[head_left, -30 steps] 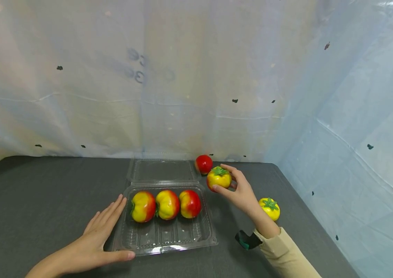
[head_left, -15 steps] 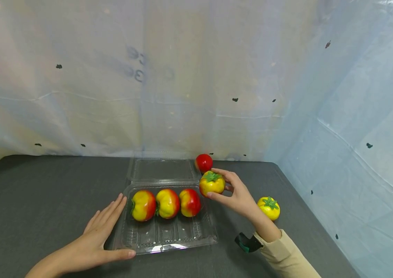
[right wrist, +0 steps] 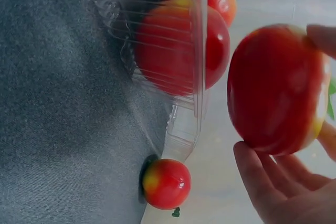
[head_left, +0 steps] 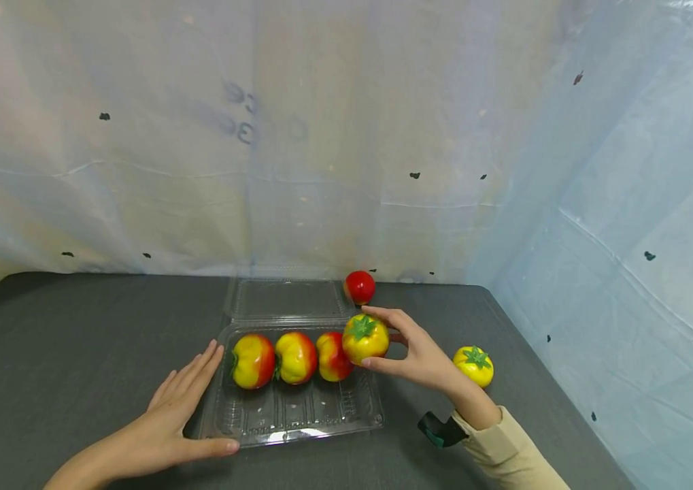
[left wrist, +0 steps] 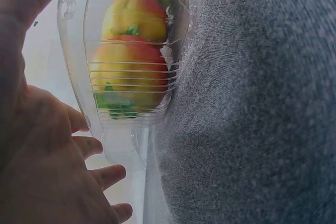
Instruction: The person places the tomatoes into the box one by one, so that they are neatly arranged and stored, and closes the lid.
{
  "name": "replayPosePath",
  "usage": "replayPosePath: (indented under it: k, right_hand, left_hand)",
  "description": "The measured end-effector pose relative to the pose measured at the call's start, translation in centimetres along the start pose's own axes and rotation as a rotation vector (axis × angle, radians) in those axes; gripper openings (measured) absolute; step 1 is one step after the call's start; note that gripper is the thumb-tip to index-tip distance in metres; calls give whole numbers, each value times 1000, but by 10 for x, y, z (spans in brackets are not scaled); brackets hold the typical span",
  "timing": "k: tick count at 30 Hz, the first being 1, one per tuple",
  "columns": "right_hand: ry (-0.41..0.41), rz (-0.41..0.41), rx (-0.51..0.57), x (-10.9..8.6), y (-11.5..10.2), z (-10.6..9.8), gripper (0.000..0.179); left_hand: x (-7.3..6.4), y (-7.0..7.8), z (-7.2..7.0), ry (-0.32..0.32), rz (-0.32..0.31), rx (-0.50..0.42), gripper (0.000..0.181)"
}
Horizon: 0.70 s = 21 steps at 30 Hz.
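My right hand (head_left: 422, 357) holds a yellow-and-red persimmon (head_left: 366, 339) with a green leafy cap, thumb on the near side and fingers behind it. In the head view the persimmon overlaps the right end of a clear plastic clamshell box (head_left: 285, 434); the right wrist view shows its red underside (right wrist: 278, 90) above the box rim. Three similar persimmons lie on their sides in a row in the box, the left one (head_left: 253, 361) nearest my left hand (head_left: 165, 425). That hand lies spread along the box's left side, straight fingers at the edge and thumb at the front corner.
The box's clear lid (head_left: 288, 301) is folded back toward the plastic sheet wall (head_left: 297, 170). A red fruit (head_left: 360, 287) lies beyond the box's back right corner. Another yellow persimmon (head_left: 473, 366) sits on the grey table (head_left: 95, 340) right of my right forearm.
My right hand has moved the persimmon left and toward me, from beside the box to over its right end. The left hand has stayed in place.
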State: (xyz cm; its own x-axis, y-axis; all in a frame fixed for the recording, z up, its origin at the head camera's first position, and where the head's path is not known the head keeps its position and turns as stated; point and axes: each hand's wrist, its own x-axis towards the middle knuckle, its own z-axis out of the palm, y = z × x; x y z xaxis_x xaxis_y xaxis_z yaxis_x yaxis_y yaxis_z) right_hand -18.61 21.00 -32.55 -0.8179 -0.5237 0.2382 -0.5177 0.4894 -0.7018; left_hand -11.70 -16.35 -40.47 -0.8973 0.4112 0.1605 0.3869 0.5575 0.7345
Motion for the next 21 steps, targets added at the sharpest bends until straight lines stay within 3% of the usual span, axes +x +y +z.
replayPosePath:
  k: [15,21]
  right_hand:
    - [-128,-61,-4,-4,-8,4,71]
    - [-172,-113,-57,-6,-12,10,70]
  left_hand:
    - [0,1,0,3,6,1,114]
    - [0,0,0,6,7,5,114]
